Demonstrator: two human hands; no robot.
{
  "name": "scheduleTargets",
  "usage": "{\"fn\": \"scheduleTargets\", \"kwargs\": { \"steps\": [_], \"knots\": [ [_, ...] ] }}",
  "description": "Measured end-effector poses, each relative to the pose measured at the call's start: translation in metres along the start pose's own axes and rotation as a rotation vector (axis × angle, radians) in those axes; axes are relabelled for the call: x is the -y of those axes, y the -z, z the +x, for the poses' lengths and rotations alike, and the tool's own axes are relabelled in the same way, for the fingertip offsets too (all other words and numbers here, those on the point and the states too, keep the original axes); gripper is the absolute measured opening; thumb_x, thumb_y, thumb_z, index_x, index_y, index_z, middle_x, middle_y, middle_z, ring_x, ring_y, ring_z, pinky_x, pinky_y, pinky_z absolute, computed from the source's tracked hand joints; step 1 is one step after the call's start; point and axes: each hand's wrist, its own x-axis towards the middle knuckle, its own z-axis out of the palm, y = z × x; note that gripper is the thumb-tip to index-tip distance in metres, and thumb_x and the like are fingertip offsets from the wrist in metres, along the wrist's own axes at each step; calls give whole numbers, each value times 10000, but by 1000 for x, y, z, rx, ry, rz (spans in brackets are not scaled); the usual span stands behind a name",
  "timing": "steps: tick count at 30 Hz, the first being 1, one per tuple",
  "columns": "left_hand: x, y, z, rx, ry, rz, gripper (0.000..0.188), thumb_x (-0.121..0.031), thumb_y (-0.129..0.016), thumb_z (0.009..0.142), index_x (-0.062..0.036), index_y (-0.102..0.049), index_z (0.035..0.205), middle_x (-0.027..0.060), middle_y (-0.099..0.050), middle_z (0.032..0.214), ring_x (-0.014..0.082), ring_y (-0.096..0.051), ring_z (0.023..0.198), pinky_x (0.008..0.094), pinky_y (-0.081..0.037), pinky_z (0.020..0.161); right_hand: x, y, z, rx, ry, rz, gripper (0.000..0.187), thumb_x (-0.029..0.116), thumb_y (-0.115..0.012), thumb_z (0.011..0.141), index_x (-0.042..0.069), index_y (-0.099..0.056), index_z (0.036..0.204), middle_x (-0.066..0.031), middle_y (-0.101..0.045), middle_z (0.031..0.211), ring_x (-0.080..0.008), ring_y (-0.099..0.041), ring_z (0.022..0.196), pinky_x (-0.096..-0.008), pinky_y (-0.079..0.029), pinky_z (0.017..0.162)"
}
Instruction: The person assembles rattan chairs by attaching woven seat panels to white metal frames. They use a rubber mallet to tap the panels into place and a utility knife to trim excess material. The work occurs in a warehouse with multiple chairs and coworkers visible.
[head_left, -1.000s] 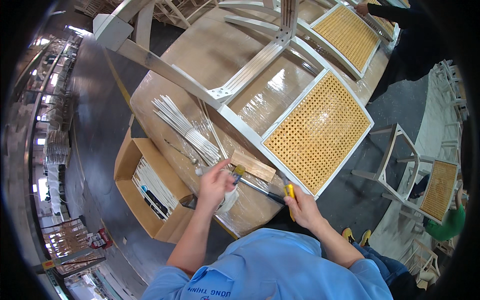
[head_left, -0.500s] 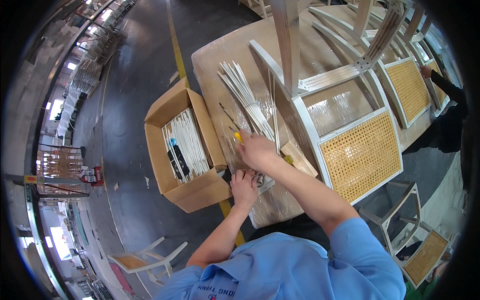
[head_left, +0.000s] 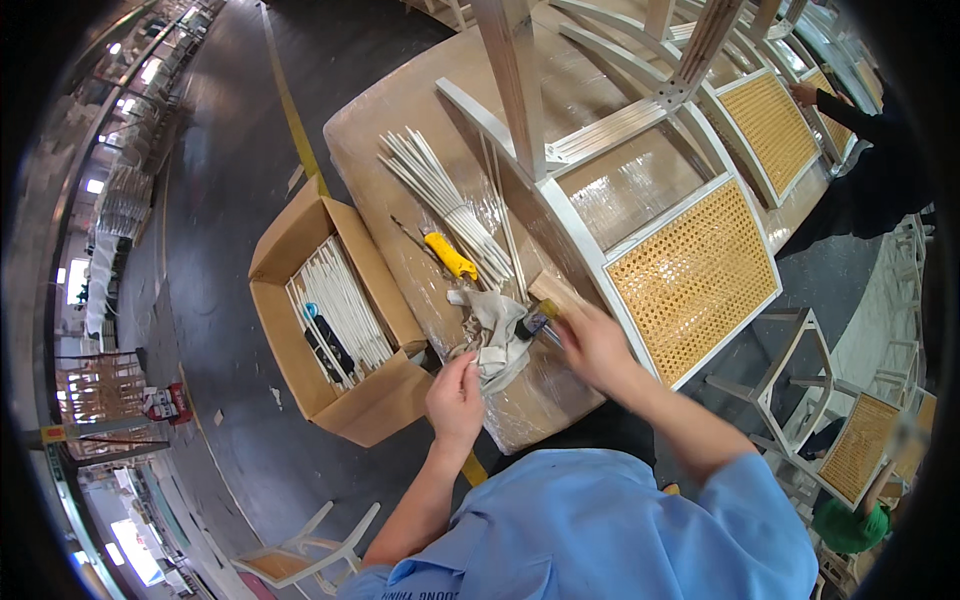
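My left hand [head_left: 456,402] is closed in a pinch at the near edge of a crumpled grey-white rag [head_left: 503,335]. A small pale piece shows at its fingertips; whether it belongs to the rag cannot be made out. My right hand [head_left: 598,352] is closed around a short dark-and-yellowish object [head_left: 538,320], its kind unclear, at the rag's right side. Beyond the rag lies a yellow-handled tool [head_left: 450,256] with a thin dark blade, held by neither hand. Next to it is a bundle of thin white sticks [head_left: 445,195]. A wooden block [head_left: 556,290] lies just past my right hand.
An open cardboard box [head_left: 395,400] of white sticks stands left of the plastic-wrapped table [head_left: 365,130]. An upturned white chair frame with a cane panel [head_left: 695,280] occupies the right side. Another person's arm [head_left: 845,108] reaches in at far right; more chairs stand below.
My right hand has left the yellow-handled tool on the table and moved right and nearer, onto the dark-and-yellowish object. My left hand has drawn back slightly from the rag. The view has shifted.
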Motion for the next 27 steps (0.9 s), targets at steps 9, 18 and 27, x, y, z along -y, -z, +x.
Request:
{"fn": "scheduleTargets", "kwargs": {
  "steps": [9,18,27],
  "knots": [
    [-36,-79,73,199,45,-337,214,-35,-570,1008,-8,-707,1169,112,-740,938,182,-711,842,321,-555,772,-34,-27,-110,52,-334,-261,394,122,-768,825,43,-610,1178,-204,-616,1093,-394,-596,1061,-485,-483,935],
    [-44,-69,84,318,310,-431,298,-137,-557,1069,-29,-592,1345,87,-690,1018,138,-653,796,264,-548,713,-2,46,-173,-83,-465,405,224,123,-641,957,-1,-630,1143,-154,-652,935,-273,-657,830,-366,-532,772],
    [-105,-182,115,453,591,-607,421,-183,-609,1032,57,-474,1350,148,-654,1035,183,-677,644,294,-529,507,-57,64,-101,-314,-506,274,232,190,-504,1080,-7,-612,1138,-113,-632,711,-241,-630,620,-379,-491,599]
  ]
}}
